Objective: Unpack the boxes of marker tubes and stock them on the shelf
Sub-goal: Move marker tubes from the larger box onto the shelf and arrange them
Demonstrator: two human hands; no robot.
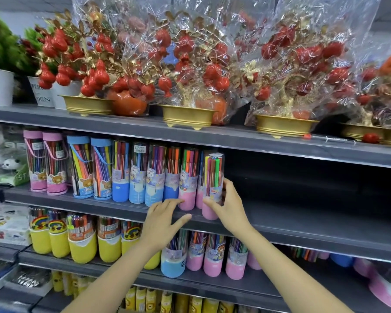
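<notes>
Right hand (pixel 229 204) grips pink marker tube (pixel 212 188); left hand (pixel 165 220) touches shelf (pixel 303 220)

— Where does the marker tube (pixel 212 186) stand?
— At the front edge of the middle shelf (pixel 303 220), at the right end of the row of tubes (pixel 131 175), with the right hand (pixel 228 204) around it.
— And the left hand (pixel 163 220)?
— Before the shelf edge, just left of that tube. Potted ornaments (pixel 187 86) sit on the shelf above.

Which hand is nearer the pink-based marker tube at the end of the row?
Right. The right hand grips that pink-based marker tube; the left hand lies open just left of it, fingertips at the neighbouring tube.
</notes>
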